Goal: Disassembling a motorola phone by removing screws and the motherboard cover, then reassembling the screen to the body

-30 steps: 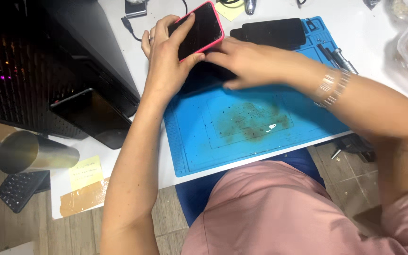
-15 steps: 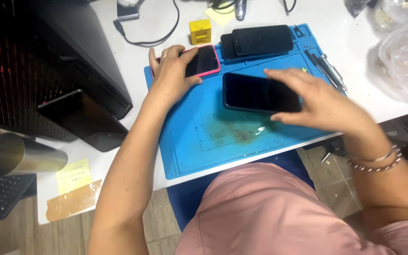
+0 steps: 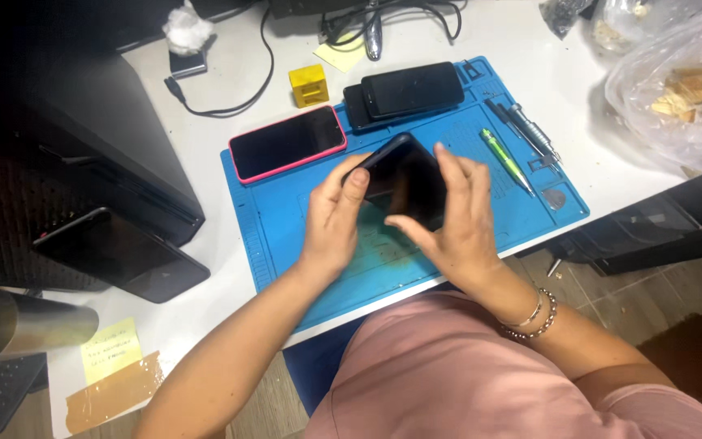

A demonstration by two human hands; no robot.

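**Two hands hold a dark phone above a blue work mat**

At the centre of the frame, the left hand [image 3: 331, 219] and the right hand [image 3: 457, 215] together grip a black phone [image 3: 404, 177], tilted and lifted just above a blue work mat [image 3: 286, 219]. The left hand's thumb presses on the phone's left edge, with its fingers curled behind. The right hand's fingers rest along the phone's right edge, with the thumb pinching the lower corner. A beaded bracelet [image 3: 534, 317] circles the right wrist.

The mat lies on a white table [image 3: 213, 146]. Just to the upper left of the hands, a phone in a pink case [image 3: 288, 142] lies screen up, straddling the mat's upper left corner. Above the hands, two dark phones are stacked [image 3: 404, 91] at the mat's top edge. To their left, a small yellow block [image 3: 309, 85] stands on the table. To the right of the hands, a green pen-like tool [image 3: 504, 158] and a grey one [image 3: 530, 130] lie on the mat.

In the upper right corner of the frame sits a clear plastic bag [image 3: 676, 89] holding pale pieces. Black cables [image 3: 367, 20] trail along the top. At the left edge, another dark phone [image 3: 119, 254] rests against a black case, and a yellow sticky note [image 3: 111, 349] is stuck near the lower left.
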